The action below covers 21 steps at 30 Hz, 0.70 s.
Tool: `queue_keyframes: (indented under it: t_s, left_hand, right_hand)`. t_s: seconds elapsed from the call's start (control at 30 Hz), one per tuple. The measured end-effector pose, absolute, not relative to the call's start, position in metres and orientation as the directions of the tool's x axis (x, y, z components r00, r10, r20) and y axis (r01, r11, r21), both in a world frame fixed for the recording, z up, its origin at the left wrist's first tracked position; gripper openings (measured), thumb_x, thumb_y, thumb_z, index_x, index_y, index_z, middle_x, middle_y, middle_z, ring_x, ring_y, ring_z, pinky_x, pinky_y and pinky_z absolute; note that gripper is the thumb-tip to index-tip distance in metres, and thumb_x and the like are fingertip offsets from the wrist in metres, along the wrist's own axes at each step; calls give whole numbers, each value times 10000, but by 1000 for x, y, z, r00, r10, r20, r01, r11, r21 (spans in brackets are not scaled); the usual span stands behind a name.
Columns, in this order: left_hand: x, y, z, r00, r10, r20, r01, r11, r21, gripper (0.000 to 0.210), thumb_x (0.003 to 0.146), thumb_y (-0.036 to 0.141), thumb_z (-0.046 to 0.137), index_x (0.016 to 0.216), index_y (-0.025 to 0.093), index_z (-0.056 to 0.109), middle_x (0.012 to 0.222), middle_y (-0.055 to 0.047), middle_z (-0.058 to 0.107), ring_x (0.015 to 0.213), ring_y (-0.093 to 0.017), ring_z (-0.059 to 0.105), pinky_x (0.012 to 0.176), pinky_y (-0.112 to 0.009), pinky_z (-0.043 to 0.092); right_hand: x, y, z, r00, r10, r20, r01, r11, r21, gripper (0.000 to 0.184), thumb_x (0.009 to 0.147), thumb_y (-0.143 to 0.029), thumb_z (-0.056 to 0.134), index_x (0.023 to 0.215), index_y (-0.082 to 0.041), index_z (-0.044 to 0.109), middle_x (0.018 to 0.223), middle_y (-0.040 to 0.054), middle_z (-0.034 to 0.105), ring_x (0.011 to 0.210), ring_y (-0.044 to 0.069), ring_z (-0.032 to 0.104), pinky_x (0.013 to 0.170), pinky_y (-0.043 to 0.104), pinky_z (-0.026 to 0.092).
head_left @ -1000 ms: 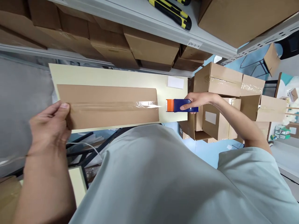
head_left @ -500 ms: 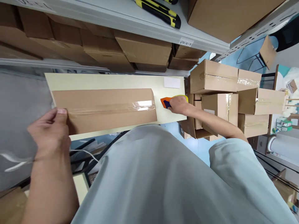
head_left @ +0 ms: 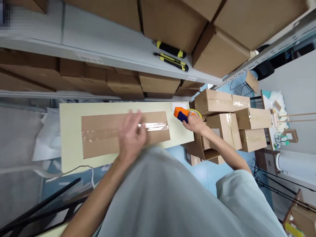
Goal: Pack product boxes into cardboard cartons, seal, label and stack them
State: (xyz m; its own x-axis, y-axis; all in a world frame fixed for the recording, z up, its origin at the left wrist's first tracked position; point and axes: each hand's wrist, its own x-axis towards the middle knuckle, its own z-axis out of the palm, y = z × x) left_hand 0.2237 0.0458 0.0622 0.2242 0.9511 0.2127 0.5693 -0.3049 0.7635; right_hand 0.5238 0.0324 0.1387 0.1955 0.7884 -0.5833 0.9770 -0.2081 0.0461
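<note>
Head view shows the left hand [head_left: 132, 135] lying spread-fingered, blurred, on the taped flat carton [head_left: 124, 134] on the worktop [head_left: 71, 138] while the right hand [head_left: 195, 122] clasps the tape dispenser [head_left: 184, 114] at the table's end, so the step looks like smoothing the seam, which calls for firm even pressure along the tape.

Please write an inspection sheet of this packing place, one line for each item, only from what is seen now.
Surface: pale yellow table top, mostly bare around the box.
Job's things: long flat cardboard box lying on the table, clear tape along its middle; orange and blue tape dispenser at the table's right end.
Clutter: small white label near the dispenser.
Grippers: left hand flat on the box, blurred; right hand closed on the dispenser.
Cables: thin white cable under the table's near edge.
Surroundings: grey shelves with cardboard boxes; two yellow-black utility knives on a shelf; taped boxes stacked at right.
</note>
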Motion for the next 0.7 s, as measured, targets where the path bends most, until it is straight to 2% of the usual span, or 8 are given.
queue_keyframes:
  t_s: [0.07, 0.13, 0.23, 0.33, 0.43, 0.53, 0.6, 0.7]
  left_hand:
    - [251, 43, 72, 386, 879, 280, 447, -444, 777, 463, 1129, 337, 495, 1489, 191, 747, 1510, -139, 789, 1535, -316, 665, 1310, -540, 506]
    - [269, 45, 78, 453, 820, 349, 362, -527, 769, 460, 1140, 317, 483, 1490, 195, 754, 1523, -136, 781, 1498, -309, 698, 1287, -527, 538]
    - [279, 63, 82, 429, 798, 423, 320, -572, 755, 509, 1129, 273, 469, 1575, 188, 700, 1588, -136, 736, 1515, -300, 685, 1277, -517, 560]
    - [274, 98, 87, 321, 834, 448, 342, -544, 766, 553, 1103, 269, 491, 1622, 165, 653, 1618, -148, 711, 1507, -312, 691, 1274, -524, 573]
    - [264, 142, 94, 190, 878, 440, 383, -479, 790, 609, 1057, 247, 522, 1650, 139, 615, 1654, -166, 676, 1492, -330, 702, 1264, -520, 586]
    - [252, 190, 108, 103, 919, 380, 439, -384, 812, 657, 1005, 215, 545, 1651, 108, 604, 1663, -191, 661, 1496, -347, 698, 1271, -507, 577]
    - [241, 217, 122, 87, 942, 325, 472, -326, 819, 653, 982, 178, 528, 1619, 80, 631, 1627, -212, 685, 1470, -351, 717, 1253, -496, 589]
    - [220, 234, 135, 68, 947, 314, 494, -305, 814, 633, 955, 135, 505, 1556, 98, 698, 1567, -191, 733, 1438, -332, 742, 1235, -475, 602]
  right_hand:
    - [523, 41, 153, 160, 815, -558, 981, -196, -5, 521, 1157, -357, 511, 1525, 11, 528, 1256, 291, 798, 1141, 416, 797, 1011, 496, 604]
    - [519, 52, 167, 70, 858, -509, 987, -134, -91, 477, 1172, -350, 482, 1516, -20, 510, 1260, 283, 786, 1120, 401, 793, 991, 493, 608]
    - [506, 79, 180, -93, 931, -354, 974, 12, -225, 420, 1175, -381, 508, 1488, -100, 501, 1295, 256, 765, 1131, 376, 769, 969, 480, 612]
    - [483, 119, 184, -208, 962, -177, 943, 149, -297, 334, 1171, -397, 529, 1419, -173, 521, 1225, 199, 759, 1086, 347, 747, 953, 472, 608]
    - [452, 174, 182, -280, 958, -57, 920, 251, -302, 256, 1161, -382, 545, 1342, -201, 549, 1161, 158, 747, 1040, 323, 730, 943, 453, 599]
    - [419, 236, 182, -337, 941, -1, 905, 324, -276, 256, 1136, -342, 583, 1348, -199, 568, 1162, 150, 752, 1052, 311, 725, 960, 439, 596]
    - [399, 274, 185, -350, 937, 5, 911, 341, -233, 294, 1121, -321, 602, 1382, -187, 580, 1219, 168, 766, 1126, 321, 730, 1016, 453, 593]
    - [375, 315, 193, -302, 952, -38, 943, 293, -155, 340, 1119, -320, 601, 1422, -167, 603, 1319, 200, 775, 1253, 346, 731, 1101, 472, 577]
